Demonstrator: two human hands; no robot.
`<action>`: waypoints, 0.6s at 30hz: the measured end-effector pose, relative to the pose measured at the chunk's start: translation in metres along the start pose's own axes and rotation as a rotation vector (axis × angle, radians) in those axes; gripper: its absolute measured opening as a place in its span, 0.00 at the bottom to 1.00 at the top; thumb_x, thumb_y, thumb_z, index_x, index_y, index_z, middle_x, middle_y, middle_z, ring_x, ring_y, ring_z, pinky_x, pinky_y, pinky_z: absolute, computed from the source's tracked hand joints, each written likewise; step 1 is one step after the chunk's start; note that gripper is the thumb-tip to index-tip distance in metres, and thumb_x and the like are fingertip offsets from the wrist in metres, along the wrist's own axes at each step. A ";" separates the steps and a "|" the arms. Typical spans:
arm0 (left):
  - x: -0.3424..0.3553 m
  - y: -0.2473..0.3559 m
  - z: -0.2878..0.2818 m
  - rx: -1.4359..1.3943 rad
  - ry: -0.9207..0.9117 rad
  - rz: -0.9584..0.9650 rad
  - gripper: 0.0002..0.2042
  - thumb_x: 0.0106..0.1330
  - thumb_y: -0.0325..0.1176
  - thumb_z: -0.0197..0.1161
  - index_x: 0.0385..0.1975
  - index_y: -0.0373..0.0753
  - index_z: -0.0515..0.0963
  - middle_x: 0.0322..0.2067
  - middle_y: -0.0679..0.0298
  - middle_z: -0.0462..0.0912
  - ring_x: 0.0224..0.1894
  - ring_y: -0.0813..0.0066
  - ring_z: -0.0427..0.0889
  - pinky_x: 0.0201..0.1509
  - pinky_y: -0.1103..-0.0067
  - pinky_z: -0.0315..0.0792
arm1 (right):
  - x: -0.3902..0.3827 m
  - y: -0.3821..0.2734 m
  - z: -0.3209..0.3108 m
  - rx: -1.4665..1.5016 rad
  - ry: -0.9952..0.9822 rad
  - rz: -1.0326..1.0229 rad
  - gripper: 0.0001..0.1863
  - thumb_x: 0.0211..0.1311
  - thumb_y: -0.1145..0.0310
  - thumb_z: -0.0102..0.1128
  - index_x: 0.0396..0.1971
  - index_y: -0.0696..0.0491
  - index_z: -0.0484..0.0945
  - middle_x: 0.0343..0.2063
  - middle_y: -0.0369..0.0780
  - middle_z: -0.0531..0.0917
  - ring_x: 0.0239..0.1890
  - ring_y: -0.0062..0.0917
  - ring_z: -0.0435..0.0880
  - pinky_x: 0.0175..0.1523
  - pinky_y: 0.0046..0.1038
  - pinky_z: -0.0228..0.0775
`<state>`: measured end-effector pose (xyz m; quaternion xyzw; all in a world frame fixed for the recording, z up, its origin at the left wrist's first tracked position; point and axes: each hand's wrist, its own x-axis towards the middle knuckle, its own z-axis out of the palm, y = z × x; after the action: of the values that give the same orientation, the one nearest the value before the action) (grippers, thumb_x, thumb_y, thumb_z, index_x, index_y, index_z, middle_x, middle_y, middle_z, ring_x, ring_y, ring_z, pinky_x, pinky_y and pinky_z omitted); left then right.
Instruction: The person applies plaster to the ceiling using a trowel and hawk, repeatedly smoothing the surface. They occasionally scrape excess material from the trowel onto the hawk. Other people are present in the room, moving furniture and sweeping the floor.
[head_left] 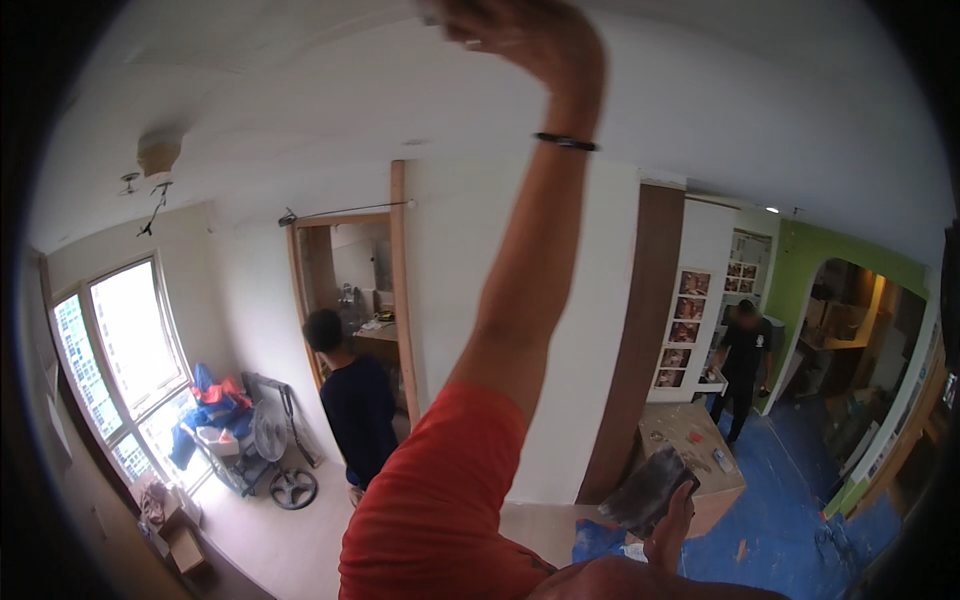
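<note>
My left arm, in a red sleeve with a dark band at the wrist, stretches up toward the white ceiling. My left hand is bent over near it, its fingers curled, blurred and partly cut off by the upper edge. A small dark bit shows at the fingertips; what it belongs to cannot be made out. Low on the right, my right hand grips the edge of a flat grey plate, its surface smeared and tilted. The plate covers part of a wooden box-like bench behind it.
A person in dark clothes faces a wood-framed opening at left. Another person stands at right beyond the dusty bench. A fan and bundled blue things stand by the window. Wires hang from the ceiling. Blue sheeting covers the right floor.
</note>
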<state>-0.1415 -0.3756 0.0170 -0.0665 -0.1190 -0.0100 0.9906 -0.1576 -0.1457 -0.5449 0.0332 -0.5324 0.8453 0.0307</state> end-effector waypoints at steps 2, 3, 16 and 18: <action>-0.024 0.068 0.003 -0.055 -0.135 -0.167 0.32 0.74 0.27 0.50 0.77 0.37 0.47 0.75 0.42 0.49 0.76 0.37 0.47 0.74 0.35 0.46 | -0.004 -0.002 -0.006 0.042 0.050 -0.060 0.38 0.76 0.42 0.47 0.65 0.64 0.63 0.61 0.45 0.72 0.62 0.31 0.71 0.67 0.30 0.60; -0.032 0.098 0.002 -0.092 -0.176 -0.198 0.34 0.71 0.23 0.52 0.76 0.35 0.48 0.74 0.40 0.49 0.75 0.33 0.49 0.71 0.34 0.49 | -0.006 -0.002 -0.007 0.053 0.072 -0.046 0.39 0.76 0.42 0.47 0.66 0.65 0.63 0.61 0.46 0.72 0.62 0.31 0.71 0.68 0.30 0.60; 0.073 -0.137 -0.096 0.061 -0.081 -0.089 0.23 0.80 0.29 0.40 0.72 0.27 0.55 0.68 0.43 0.62 0.64 0.47 0.70 0.69 0.60 0.69 | 0.007 0.001 0.012 0.076 -0.110 -0.056 0.36 0.77 0.43 0.47 0.63 0.64 0.66 0.59 0.45 0.75 0.61 0.30 0.72 0.67 0.30 0.61; 0.123 -0.190 -0.099 0.220 -0.065 -0.020 0.24 0.78 0.27 0.39 0.71 0.25 0.53 0.66 0.41 0.61 0.62 0.45 0.68 0.67 0.57 0.69 | 0.011 0.003 0.017 0.096 -0.137 -0.038 0.35 0.77 0.43 0.47 0.63 0.63 0.67 0.59 0.45 0.75 0.61 0.29 0.73 0.66 0.30 0.63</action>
<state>-0.0053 -0.5777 -0.0240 0.0433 -0.1522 -0.0047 0.9874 -0.1687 -0.1619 -0.5392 0.1023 -0.4915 0.8648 0.0085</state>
